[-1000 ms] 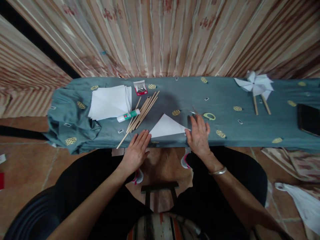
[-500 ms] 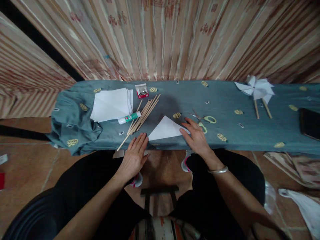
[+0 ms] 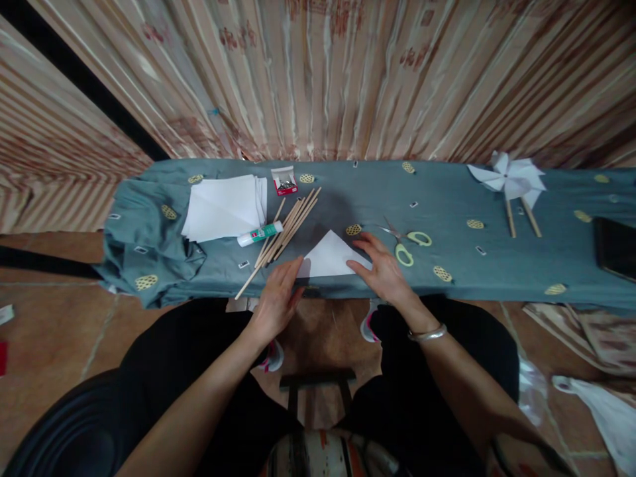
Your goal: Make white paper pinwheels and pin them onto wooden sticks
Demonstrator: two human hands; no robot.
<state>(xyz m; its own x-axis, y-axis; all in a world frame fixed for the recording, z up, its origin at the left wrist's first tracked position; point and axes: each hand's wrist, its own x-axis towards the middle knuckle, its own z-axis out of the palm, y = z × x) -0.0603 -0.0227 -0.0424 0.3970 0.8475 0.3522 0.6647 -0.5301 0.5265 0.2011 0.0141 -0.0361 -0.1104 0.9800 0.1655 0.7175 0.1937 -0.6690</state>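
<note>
A white sheet of paper folded into a triangle (image 3: 330, 257) lies near the front edge of the cloth-covered table, its peak pointing away from me. At its left corner, my left hand (image 3: 278, 297) is open, with fingers stretched out against the paper and thumb apart. My right hand (image 3: 386, 273) covers the right corner. Its thumb rests on the paper and the other fingers are spread beyond, so it is open too. Scissors with pale green handles (image 3: 403, 255) lie just past the right hand. Thin wooden sticks (image 3: 291, 226) lie beyond the left hand.
A glue stick (image 3: 260, 234) touches the sticks. Behind are a stack of white paper (image 3: 223, 209) and a small red-and-white box (image 3: 284, 181) of metal pieces. Paper pinwheels on sticks (image 3: 511, 177) and a dark phone-like object (image 3: 616, 246) lie far right. A curtain (image 3: 328, 79) hangs behind.
My left hand has moved right and slightly up onto the paper's left corner. My right hand has shifted a little left, and the scissors' handles show more fully.
</note>
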